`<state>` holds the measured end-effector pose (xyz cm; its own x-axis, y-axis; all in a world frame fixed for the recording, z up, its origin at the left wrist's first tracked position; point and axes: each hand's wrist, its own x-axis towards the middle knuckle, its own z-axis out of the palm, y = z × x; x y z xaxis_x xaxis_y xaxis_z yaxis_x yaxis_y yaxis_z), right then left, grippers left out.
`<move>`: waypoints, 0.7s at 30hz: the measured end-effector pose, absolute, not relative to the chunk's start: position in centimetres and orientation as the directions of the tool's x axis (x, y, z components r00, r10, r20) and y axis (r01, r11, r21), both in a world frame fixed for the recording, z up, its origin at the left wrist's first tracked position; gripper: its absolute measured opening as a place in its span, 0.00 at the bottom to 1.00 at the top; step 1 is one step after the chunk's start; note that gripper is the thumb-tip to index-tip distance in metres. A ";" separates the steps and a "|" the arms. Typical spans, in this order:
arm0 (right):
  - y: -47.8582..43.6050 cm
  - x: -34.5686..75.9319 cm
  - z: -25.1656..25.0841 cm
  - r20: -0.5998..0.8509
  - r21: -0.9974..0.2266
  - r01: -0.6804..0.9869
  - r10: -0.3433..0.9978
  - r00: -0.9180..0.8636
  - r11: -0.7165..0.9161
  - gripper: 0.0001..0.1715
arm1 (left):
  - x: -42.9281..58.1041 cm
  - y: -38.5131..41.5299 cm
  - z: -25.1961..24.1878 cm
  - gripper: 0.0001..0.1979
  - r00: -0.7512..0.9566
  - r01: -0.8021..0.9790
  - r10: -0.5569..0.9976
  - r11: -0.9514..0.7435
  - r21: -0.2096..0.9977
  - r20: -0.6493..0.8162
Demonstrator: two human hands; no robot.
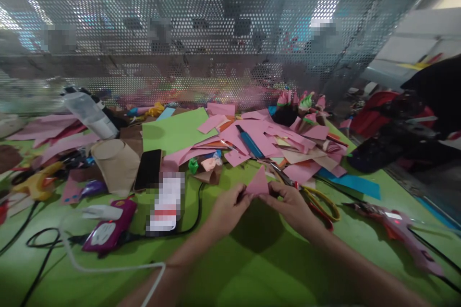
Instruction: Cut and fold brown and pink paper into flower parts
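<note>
A small pink piece of paper (258,183), folded or cut to a pointed triangle, is held up between my two hands above the green table (273,268). My left hand (230,204) pinches its left lower corner between thumb and fingers. On the other side, my right hand (290,201) grips the right lower corner in the same way. The paper's tip points up and away from me. Just right of my right hand lie scissors (320,204) with yellow handles. Behind the paper, a blue utility knife (249,141) rests on pink paper scraps (268,134).
Left are a black phone (148,170), a purple power strip (110,228) with cables, a clear bottle (90,115) and a yellow glue gun (38,182). A pink glue gun (399,228) lies right. Green paper (173,129) and a perforated metal screen (201,24) stand behind.
</note>
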<state>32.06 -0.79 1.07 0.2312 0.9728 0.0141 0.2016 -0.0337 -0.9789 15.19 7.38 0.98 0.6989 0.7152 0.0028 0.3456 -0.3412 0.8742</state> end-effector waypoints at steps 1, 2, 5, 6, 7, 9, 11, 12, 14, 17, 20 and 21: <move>-0.7 32.1 1.0 0.012 -0.980 0.198 0.975 0.223 -0.033 0.15 | 15.2 7.4 0.9 0.12 0.700 0.349 0.714 -0.347 0.871 0.004; -0.7 32.1 0.9 0.009 -0.981 0.191 0.977 0.214 -0.033 0.15 | 15.2 7.4 0.9 0.12 0.704 0.348 0.710 -0.352 0.869 0.005; -0.6 32.1 0.6 -0.008 -0.983 0.179 0.979 0.204 -0.046 0.13 | 15.3 7.3 0.9 0.14 0.723 0.344 0.691 -0.359 0.868 -0.001; -0.6 32.1 0.6 -0.014 -0.983 0.178 0.978 0.207 -0.052 0.13 | 15.3 7.3 0.9 0.14 0.727 0.345 0.687 -0.359 0.867 -0.005; -0.6 32.1 0.6 -0.020 -0.982 0.180 0.977 0.211 -0.058 0.13 | 15.3 7.3 1.0 0.14 0.730 0.345 0.684 -0.358 0.867 -0.008; -0.7 32.1 0.8 -0.016 -0.980 0.188 0.975 0.221 -0.059 0.13 | 15.3 7.2 1.2 0.13 0.728 0.344 0.686 -0.356 0.869 -0.008; -0.7 32.0 1.1 -0.005 -0.979 0.197 0.975 0.221 -0.050 0.13 | 15.3 7.2 1.4 0.12 0.716 0.342 0.698 -0.354 0.870 0.003; -0.7 32.0 1.2 -0.001 -0.979 0.200 0.976 0.217 -0.046 0.13 | 15.3 7.1 1.4 0.12 0.709 0.344 0.705 -0.355 0.869 0.008; -0.7 32.0 1.3 -0.004 -0.978 0.206 0.979 0.204 -0.047 0.13 | 15.3 7.1 1.4 0.12 0.704 0.350 0.710 -0.359 0.865 0.009; -0.7 32.1 1.2 -0.006 -0.970 0.236 0.980 0.201 -0.054 0.14 | 15.4 7.1 1.2 0.12 0.713 0.356 0.701 -0.353 0.865 -0.007; -0.8 32.0 1.3 0.002 -0.966 0.253 0.977 0.214 -0.054 0.15 | 15.5 7.2 1.0 0.10 0.716 0.355 0.698 -0.339 0.871 -0.020; -0.8 31.9 1.3 0.003 -0.968 0.247 0.977 0.214 -0.051 0.15 | 15.5 7.3 1.0 0.10 0.714 0.355 0.700 -0.337 0.872 -0.020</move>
